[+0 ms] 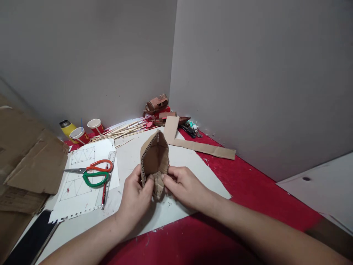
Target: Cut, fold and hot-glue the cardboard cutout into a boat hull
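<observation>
Both my hands grip a folded cardboard piece point(157, 156), shaped like a small boat hull with a pointed far end and raised side walls. My left hand point(138, 193) holds its left wall, with the thumb pressing inside near the close end. On the opposite side, my right hand point(184, 184) pinches the right wall, thumb also inside. The near end looks creased and crumpled between the thumbs. Fingers under and behind the cardboard are hidden. The piece is tilted so its hollow faces me, above a white sheet point(187, 162).
Scissors point(96, 171), a ruler point(111, 158) and a pencil point(103, 195) lie on drawn paper point(79, 184) at left. Behind are paper cups point(95, 126), wooden sticks point(124, 129) and brown model boats point(157, 104). Cardboard strips point(206, 147) lie right; large cardboard point(33, 158) stands left.
</observation>
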The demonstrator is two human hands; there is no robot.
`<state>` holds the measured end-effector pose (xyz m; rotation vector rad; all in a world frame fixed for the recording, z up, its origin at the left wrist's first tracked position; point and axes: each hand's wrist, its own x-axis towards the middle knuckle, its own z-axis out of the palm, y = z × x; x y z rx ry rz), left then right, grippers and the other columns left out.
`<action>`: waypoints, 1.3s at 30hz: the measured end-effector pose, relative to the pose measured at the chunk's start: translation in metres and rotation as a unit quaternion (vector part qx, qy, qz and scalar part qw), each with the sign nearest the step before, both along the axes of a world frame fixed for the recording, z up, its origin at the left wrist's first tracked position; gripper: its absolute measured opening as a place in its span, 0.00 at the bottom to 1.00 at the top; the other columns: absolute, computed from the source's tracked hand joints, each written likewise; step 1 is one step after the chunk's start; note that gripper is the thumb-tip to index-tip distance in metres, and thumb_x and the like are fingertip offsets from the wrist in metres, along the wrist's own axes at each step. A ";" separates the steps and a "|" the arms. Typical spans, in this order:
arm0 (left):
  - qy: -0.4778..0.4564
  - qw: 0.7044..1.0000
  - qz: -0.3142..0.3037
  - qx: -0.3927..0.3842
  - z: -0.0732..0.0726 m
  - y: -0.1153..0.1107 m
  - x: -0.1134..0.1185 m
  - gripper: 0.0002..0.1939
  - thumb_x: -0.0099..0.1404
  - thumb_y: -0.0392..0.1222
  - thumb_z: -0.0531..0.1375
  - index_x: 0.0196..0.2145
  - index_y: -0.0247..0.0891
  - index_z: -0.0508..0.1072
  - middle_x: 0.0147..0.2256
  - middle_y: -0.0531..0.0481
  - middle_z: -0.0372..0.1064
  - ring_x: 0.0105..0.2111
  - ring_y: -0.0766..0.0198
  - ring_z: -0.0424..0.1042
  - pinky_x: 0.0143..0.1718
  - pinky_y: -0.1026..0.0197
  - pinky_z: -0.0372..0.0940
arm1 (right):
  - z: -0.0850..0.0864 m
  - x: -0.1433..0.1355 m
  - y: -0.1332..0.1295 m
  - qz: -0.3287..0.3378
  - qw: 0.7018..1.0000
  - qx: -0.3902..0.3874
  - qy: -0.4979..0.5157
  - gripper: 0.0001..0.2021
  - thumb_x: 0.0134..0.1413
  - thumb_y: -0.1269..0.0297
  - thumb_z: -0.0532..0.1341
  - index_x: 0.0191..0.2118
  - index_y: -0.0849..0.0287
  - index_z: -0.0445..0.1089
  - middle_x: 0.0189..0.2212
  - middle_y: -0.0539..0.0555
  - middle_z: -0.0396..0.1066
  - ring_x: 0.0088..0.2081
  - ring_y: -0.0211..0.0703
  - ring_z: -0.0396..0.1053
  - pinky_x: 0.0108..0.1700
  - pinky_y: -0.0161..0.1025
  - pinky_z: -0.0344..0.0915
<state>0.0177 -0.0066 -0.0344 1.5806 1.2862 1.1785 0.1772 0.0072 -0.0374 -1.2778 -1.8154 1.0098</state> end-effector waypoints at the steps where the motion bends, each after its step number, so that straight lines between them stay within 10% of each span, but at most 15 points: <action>1: 0.004 1.000 -0.002 0.002 0.000 0.000 0.000 0.04 0.65 0.36 0.55 0.36 0.38 0.70 0.31 0.53 0.71 0.32 0.65 0.68 0.31 0.65 0.60 | 0.000 0.000 -0.001 0.007 1.000 0.004 -0.006 0.13 0.56 0.64 0.51 0.23 0.59 0.63 0.17 0.50 0.66 0.20 0.37 0.62 0.22 0.33 0.55; 39: -0.061 0.996 -0.042 -0.053 0.001 0.001 0.003 0.05 0.63 0.39 0.57 0.35 0.36 0.70 0.30 0.50 0.71 0.29 0.62 0.68 0.31 0.61 0.63 | -0.002 -0.004 -0.003 0.013 0.988 -0.127 0.086 0.10 0.53 0.61 0.53 0.24 0.58 0.62 0.17 0.47 0.64 0.16 0.33 0.59 0.19 0.31 0.56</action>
